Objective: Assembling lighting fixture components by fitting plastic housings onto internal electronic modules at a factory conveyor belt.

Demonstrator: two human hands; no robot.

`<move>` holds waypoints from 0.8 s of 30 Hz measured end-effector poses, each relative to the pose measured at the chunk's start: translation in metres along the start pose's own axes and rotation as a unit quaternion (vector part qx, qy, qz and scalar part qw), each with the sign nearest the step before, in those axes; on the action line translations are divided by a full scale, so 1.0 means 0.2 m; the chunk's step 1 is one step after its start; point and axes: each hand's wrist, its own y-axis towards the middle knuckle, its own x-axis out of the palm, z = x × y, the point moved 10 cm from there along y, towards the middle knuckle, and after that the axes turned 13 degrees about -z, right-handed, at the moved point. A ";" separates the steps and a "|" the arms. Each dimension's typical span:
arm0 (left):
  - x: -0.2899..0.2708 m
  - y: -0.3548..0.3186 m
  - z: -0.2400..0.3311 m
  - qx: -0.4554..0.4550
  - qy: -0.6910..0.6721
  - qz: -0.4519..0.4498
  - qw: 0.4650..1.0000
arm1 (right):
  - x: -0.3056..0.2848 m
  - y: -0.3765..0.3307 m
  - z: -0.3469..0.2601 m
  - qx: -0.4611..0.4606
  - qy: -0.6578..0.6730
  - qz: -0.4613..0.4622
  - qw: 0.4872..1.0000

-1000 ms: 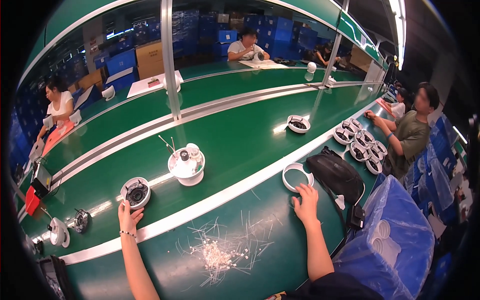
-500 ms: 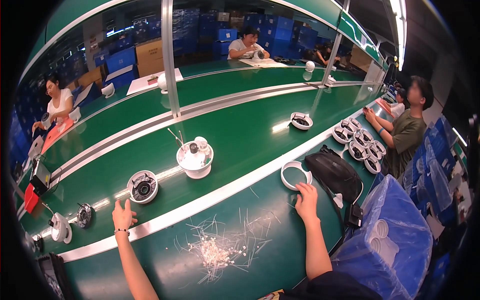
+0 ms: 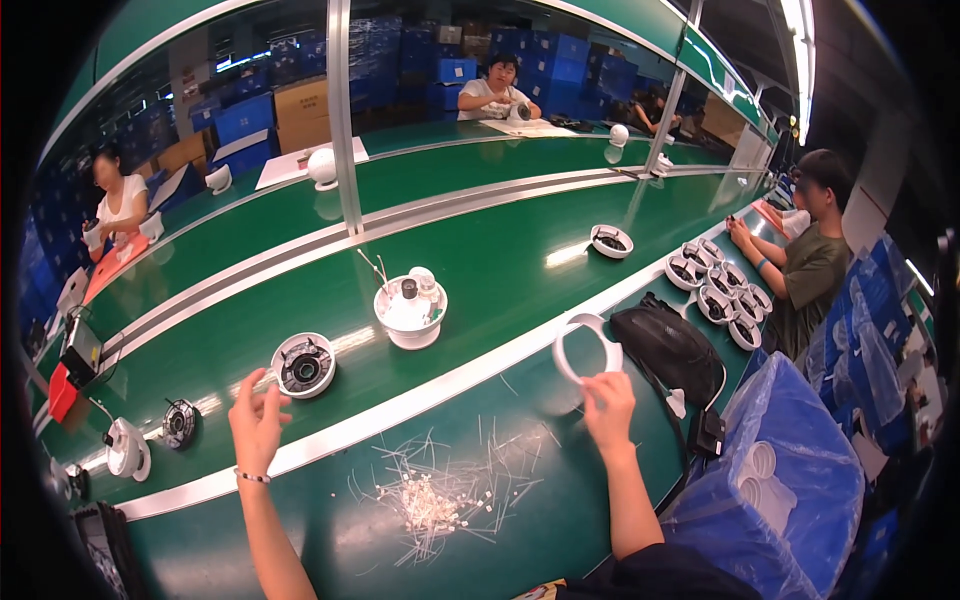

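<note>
Pinched in my right hand (image 3: 608, 408) is a white plastic ring (image 3: 559, 352), tilted up off the dark green bench beside a black bag. My left hand (image 3: 257, 425) reaches over the metal edge of the belt with fingers apart and nothing in them. Just beyond it sits a round white housing with a black centre (image 3: 304, 366). Farther right on the belt is a white bowl-shaped housing (image 3: 409, 330) holding a small black lens, a clear cup and two upright wires.
A pile of cut cable ties (image 3: 435, 503) lies on the bench between my arms. The black bag (image 3: 668, 350) and a blue plastic-lined bin (image 3: 780, 480) are at the right. Several white housings (image 3: 716, 303) cluster near a co-worker (image 3: 815, 250). More parts ride the green belt (image 3: 480, 285).
My right hand has closed on the white ring and lifted it from the bench. The housings on the near belt have shifted right. My left hand has moved slightly right.
</note>
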 end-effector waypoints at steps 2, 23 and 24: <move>0.13 -0.03 0.07 0.041 -0.100 -0.073 0.991 | 0.03 0.02 -0.26 -0.086 0.023 -0.030 0.996; 0.78 -0.41 0.32 -0.003 -0.396 -0.343 0.852 | 0.15 -0.20 -1.00 -0.196 0.178 -0.246 0.932; 0.79 -0.43 0.37 0.008 -0.411 -0.343 0.845 | 0.15 -0.19 -1.00 -0.169 0.190 -0.245 0.936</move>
